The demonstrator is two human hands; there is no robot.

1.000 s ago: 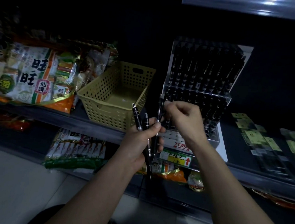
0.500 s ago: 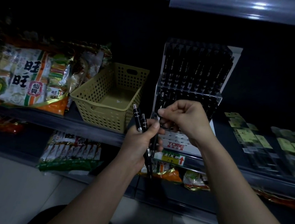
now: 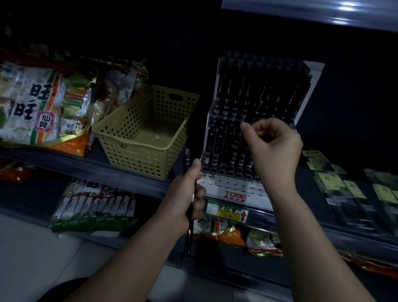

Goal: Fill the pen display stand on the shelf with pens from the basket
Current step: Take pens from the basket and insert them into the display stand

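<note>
The clear pen display stand (image 3: 235, 193), with a white base marked TOME, stands on the shelf right of the yellow perforated basket (image 3: 146, 131). Its upper tier is packed with black pens (image 3: 258, 91), and more stand in the lower tier. My right hand (image 3: 275, 150) is in front of the lower tier, thumb and forefinger pinched on the top of a black pen (image 3: 241, 152) that stands among that row. My left hand (image 3: 184, 197) sits below the stand's left corner, fisted around black pens (image 3: 187, 158) held upright. The basket shows only a small white scrap inside.
Large snack bags (image 3: 36, 103) lie left of the basket. Smaller snack packs (image 3: 94, 206) fill the shelf below. A green and yellow price tag (image 3: 227, 213) sits on the shelf edge. Flat packets with yellow labels (image 3: 358, 189) lie to the right. Another shelf (image 3: 326, 7) overhangs above.
My right hand drew one pen out of the left hand's bundle and moved up and right to the stand's lower tier. Fewer pen tops now show above my left fist.
</note>
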